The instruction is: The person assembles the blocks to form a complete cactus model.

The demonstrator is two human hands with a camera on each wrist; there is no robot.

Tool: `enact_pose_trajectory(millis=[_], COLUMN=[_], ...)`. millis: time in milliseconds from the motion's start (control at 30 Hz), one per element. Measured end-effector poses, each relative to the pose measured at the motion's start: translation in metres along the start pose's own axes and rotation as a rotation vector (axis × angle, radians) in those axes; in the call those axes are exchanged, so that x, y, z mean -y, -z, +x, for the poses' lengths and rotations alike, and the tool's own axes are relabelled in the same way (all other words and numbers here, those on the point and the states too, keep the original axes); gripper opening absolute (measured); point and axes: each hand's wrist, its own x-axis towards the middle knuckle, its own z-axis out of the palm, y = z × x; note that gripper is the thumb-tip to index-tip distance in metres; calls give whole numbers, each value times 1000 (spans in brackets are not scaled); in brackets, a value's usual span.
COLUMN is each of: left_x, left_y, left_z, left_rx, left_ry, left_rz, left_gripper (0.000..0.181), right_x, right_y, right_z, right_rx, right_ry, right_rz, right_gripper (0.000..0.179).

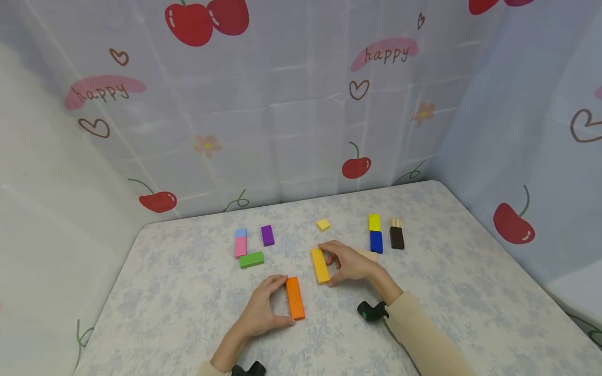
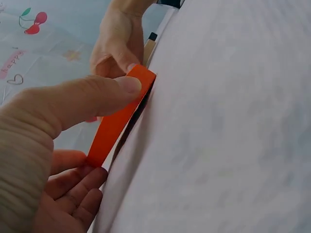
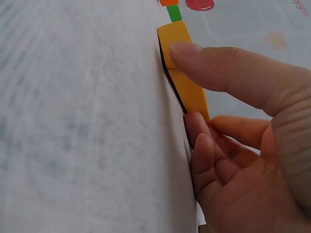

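Note:
My left hand (image 1: 260,309) pinches a long orange block (image 1: 295,298) lengthwise, with the thumb at the near end and fingertips at the far end. In the left wrist view the thumb presses on the orange block's (image 2: 116,126) end. Farther back and to the right, my right hand (image 1: 350,262) holds a golden-yellow block (image 1: 320,266) by its two ends in the same way. The right wrist view shows the thumb over one end of this yellow block (image 3: 187,82), fingertips at the other. A beige block (image 1: 368,254) lies partly hidden behind the right hand.
Left of centre are a light-blue piece (image 1: 241,232) against a pink block (image 1: 241,247), a green block (image 1: 251,259) and a purple block (image 1: 267,235). Farther back sits a small pale-yellow piece (image 1: 323,224). Rightward, a yellow piece (image 1: 374,222) meets a blue block (image 1: 376,242), beside a dark-brown block (image 1: 397,237).

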Motion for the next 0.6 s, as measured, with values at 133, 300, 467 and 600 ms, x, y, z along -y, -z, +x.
enact_pose_trajectory(millis=[133,300,467,600], left_x=[-10,-24,-32,-34], left_y=[-8,-17,-23,-28], left_z=[-3,-10,-17,-22], left_rx=[22,73,109,122], left_ry=[-37,-55,-60,-73], left_rz=[-56,-71,-59,-51], left_gripper=[89,88,87,86], right_x=[1,5,13,17], right_y=[-3,-7,-14,-22], right_z=[1,0,-1,-1], right_rx=[-16,-21,-15,-21], right_ry=[5,3,6,26], right_rz=[-21,-46,-63,-100], right_gripper=[93,92,91,91])
